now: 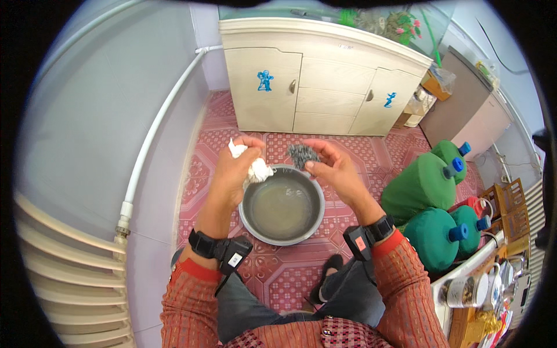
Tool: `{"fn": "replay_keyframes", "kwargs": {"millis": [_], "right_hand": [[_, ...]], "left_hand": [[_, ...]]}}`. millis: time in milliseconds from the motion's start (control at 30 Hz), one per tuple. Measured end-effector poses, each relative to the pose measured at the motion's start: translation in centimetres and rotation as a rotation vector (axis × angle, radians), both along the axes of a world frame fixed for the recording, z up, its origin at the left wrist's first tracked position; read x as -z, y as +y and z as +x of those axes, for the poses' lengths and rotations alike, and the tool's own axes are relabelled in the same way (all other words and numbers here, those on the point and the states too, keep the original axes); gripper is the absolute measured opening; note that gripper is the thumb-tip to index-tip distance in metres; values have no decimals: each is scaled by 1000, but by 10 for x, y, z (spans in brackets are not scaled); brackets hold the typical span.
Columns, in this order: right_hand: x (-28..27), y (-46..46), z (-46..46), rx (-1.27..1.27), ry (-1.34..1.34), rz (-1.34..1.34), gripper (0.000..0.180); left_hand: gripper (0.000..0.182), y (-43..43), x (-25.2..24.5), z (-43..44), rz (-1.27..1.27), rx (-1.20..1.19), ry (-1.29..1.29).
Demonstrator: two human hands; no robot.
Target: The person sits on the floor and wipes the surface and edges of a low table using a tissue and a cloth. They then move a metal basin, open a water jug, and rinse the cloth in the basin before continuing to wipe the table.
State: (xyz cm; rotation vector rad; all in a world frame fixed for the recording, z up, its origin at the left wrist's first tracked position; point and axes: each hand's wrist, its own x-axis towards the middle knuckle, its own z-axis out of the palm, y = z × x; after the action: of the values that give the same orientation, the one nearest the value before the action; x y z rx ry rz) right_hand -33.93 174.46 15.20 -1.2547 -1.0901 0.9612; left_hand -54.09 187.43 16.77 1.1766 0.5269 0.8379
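A crumpled white cloth (pixel 260 170) is bunched in my left hand (pixel 237 167), partly covered by the fingers. My right hand (pixel 335 165) pinches a dark grey, rough-textured scouring pad (pixel 303 156) between thumb and fingers. Both hands are raised near the far rim of a round grey basin (pixel 321 213), the left above its far-left side and the right at its far-right side. Cloudy, brownish water (pixel 283 211) fills the lower part of the basin, which stands on the floor between me and a cabinet.
A cream cabinet (pixel 335 102) bearing a fish tank (pixel 370 19) stands ahead. Green covered water bottles (pixel 417 182) cluster at right, beside a table holding a clear jar (pixel 468 290). A white pipe (pixel 148 152) and radiator (pixel 78 282) line the left wall. Pink patterned tiles (pixel 296 287) cover the floor.
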Motion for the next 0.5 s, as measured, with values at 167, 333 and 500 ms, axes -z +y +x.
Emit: {"fn": "replay_keyframes", "kwargs": {"millis": [167, 333, 500], "right_hand": [[106, -1, 13, 15, -178, -361, 42], [161, -36, 27, 40, -39, -618, 42], [174, -12, 31, 88, 346, -838, 41]], "left_hand": [[12, 25, 81, -31, -412, -32, 183], [24, 38, 133, -53, -680, 12, 214], [39, 66, 147, -22, -963, -75, 261]]}}
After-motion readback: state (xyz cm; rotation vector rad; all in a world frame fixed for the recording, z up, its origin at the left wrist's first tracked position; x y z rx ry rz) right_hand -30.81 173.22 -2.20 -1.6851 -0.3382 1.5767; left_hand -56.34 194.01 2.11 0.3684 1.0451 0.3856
